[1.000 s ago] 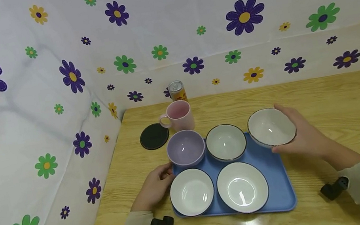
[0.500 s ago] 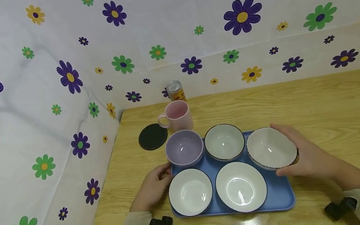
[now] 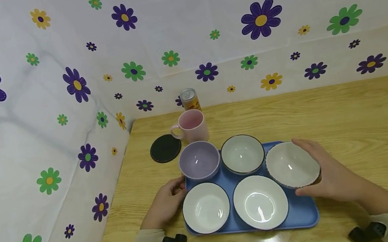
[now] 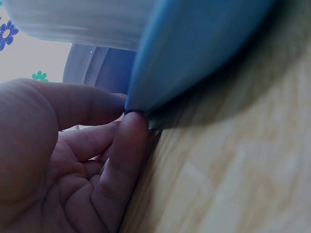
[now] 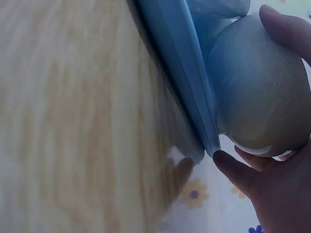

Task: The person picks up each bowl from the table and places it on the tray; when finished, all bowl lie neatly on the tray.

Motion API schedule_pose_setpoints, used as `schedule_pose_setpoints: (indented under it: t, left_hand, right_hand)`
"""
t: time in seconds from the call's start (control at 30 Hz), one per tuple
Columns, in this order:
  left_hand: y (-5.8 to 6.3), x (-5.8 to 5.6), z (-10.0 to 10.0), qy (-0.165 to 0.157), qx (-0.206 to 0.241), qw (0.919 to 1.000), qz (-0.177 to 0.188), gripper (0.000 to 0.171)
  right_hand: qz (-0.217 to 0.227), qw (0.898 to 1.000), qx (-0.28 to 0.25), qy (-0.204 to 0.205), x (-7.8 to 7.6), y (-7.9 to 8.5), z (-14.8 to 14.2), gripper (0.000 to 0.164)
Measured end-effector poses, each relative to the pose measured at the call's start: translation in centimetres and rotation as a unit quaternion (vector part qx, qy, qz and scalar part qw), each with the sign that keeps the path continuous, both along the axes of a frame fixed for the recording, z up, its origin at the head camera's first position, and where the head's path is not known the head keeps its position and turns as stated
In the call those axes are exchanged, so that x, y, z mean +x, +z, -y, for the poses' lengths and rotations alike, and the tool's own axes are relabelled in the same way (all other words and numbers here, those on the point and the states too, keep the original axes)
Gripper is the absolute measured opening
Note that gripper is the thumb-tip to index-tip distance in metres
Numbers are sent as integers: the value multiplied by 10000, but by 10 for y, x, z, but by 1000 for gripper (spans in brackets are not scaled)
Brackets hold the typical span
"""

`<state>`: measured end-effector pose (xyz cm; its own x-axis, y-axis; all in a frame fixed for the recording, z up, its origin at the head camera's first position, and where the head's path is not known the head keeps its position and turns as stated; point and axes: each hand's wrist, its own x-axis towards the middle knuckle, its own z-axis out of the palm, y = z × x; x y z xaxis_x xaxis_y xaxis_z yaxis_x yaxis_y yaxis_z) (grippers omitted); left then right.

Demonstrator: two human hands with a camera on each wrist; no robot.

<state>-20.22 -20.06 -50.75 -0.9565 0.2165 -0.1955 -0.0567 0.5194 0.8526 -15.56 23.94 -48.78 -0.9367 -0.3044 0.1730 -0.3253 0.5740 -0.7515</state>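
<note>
My right hand (image 3: 330,177) grips a white bowl (image 3: 290,164) with a speckled dark rim, thumb and fingers spread around its right side. That bowl is at the right part of a blue tray (image 3: 303,207); in the right wrist view its rounded underside (image 5: 262,92) lies against the tray's inner side. At the tray's left edge, my left hand (image 3: 163,204) pinches the rim between thumb and finger, seen close up in the left wrist view. Also on the tray are a purple bowl (image 3: 199,161), a dark-rimmed bowl (image 3: 243,154) and two shallower white bowls (image 3: 206,208).
Behind the tray stand a pink mug (image 3: 195,127) and a can (image 3: 190,99). A round black coaster (image 3: 165,148) lies left of the mug. The wooden table (image 3: 364,117) meets a flower-print cloth wall (image 3: 227,46) at the back and left.
My right hand has brought the speckled-rim bowl nearer to me and lower, from the tray's back right corner to its right side. My left hand keeps its place on the rim.
</note>
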Motion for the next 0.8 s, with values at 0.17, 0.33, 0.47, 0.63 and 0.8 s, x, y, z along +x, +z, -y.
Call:
schedule_pose_setpoints:
  t: [0.17, 0.33, 0.47, 0.63, 0.8]
  left_hand:
    - [0, 0, 0, 64, -87, 9999, 26, 44]
    - [0, 0, 0, 47, -132, 9999, 17, 44]
    - [0, 0, 0, 63, -124, 9999, -17, 44]
    - [1, -1, 0, 85, -73, 9999, -46, 44]
    - [0, -1, -1, 69, -122, 9999, -40, 43]
  right_hand:
    - [113, 9999, -14, -43, 2, 0, 2, 122]
    - [201, 9997, -87, -62, 0, -2, 4, 123]
    - [213, 9997, -115, -73, -2, -4, 5, 124]
    - [135, 9998, -115, -48, -1, -4, 7, 124]
    - [79, 9998, -185, 52, 4, -3, 8, 122]
